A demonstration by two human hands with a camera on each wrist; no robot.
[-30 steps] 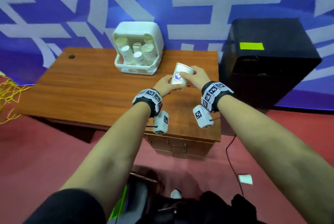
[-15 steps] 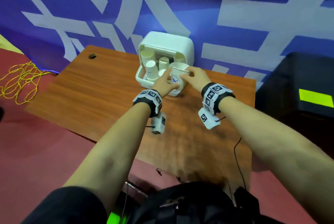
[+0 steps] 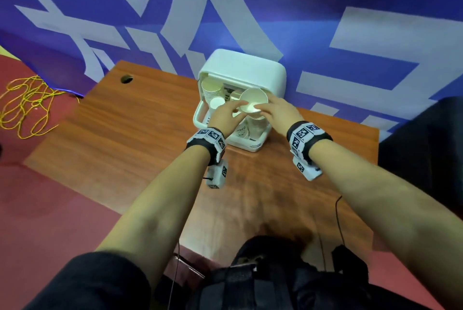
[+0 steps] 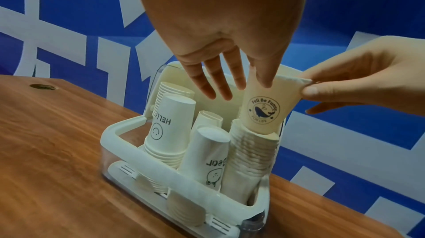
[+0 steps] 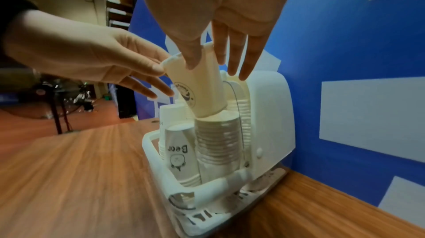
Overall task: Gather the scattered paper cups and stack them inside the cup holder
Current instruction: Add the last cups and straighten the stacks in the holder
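A white paper cup (image 4: 264, 109) with a whale logo stands upright, its base dipping into the top of a stack of upright cups (image 4: 250, 156) at the right of the white cup holder (image 3: 250, 71). My right hand (image 4: 308, 89) pinches the cup's rim between thumb and finger. My left hand (image 4: 232, 89) has straight, spread fingers, and one fingertip touches the cup's upper wall. From the head view the cup (image 3: 253, 103) shows its open mouth between the left hand (image 3: 231, 111) and the right hand (image 3: 261, 110). The holder also carries upside-down "HELLO" cups (image 4: 170, 123) and "Bear" cups (image 4: 207, 156).
The holder stands at the back of a wooden desk (image 3: 125, 147), against a blue and white banner wall (image 3: 325, 21). A black cabinet (image 3: 431, 149) is at the desk's right. A yellow cord (image 3: 25, 106) lies on the red floor at left. The desk has a cable hole (image 3: 126, 79).
Both hands carried the cup from above the desk's middle back to the holder and lowered it into the right stack. The head moved closer, now looking down on the holder.
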